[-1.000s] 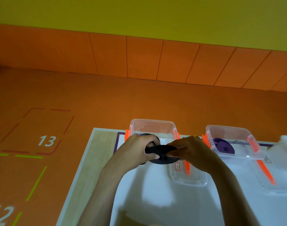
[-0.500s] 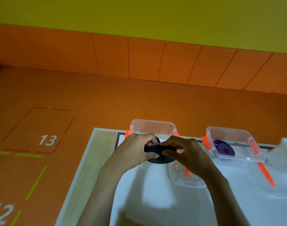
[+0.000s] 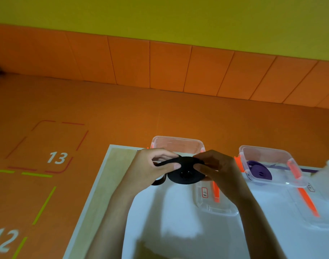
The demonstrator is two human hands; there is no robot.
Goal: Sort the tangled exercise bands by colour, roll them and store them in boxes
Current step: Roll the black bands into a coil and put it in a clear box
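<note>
**Rolling the black band, head view.** The black band is held clear of the white table, between both hands, just in front of the left-hand clear box. It is already wound into a flat disc whose face tilts towards the camera. A free strip runs from the disc's far edge leftwards into the left hand.

The left hand pinches this strip between thumb and curled fingers, probably to keep it taut so that the turns lie tight. A dark loop hangs below this hand. It appears to be the unwound remainder, though its junction with the strip is hidden.

The right hand is closed on the disc's right edge. Its fingers curl over the top and its thumb lies beneath, a grip suited to turning the disc and stopping it from springing open.

The left-hand box stands open at the far edge of the table, and its lid lies flat just on the near side, so the finished roll can be dropped straight in. Whether it already holds anything cannot be told, as the hands cover its lower part.

The right-hand box, well apart from the hands, contains a rolled purple band. Its own lid lies nearer the viewer. Evidently each colour has one box, and the winding of the black band appears nearly finished.
</note>
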